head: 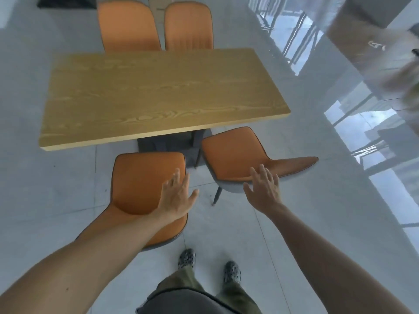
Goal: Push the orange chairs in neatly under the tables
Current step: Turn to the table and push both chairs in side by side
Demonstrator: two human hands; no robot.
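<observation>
Since both near seats stand clear of the long rectangular light-wood table [163, 96], I judge the step in hand is to take hold of them and slide them home. Largest first: the table fills the middle of my view, its dark pedestal base [167, 143] showing under the near edge. At twelve o'clock, two orange upholstered chairs [156, 26] on the far side sit close against the tabletop and look done.

Next, the near-left orange chair with the dark piped edge [140, 184] at seven o'clock faces the table squarely but is pulled well out. At four o'clock, the near-right orange chair on thin dark legs [235, 155] is turned askew, its back pointing off to three o'clock.

My left hand [176, 198] hovers over the left chair's right edge, fingers spread and holding nothing; my right hand [264, 186] is likewise splayed above the skewed chair's seat, and I cannot tell if it touches.

I'd grip each backrest top, rotate the right chair square first, then push both straight toward twelve o'clock, keeping legs clear of the pedestal.
</observation>
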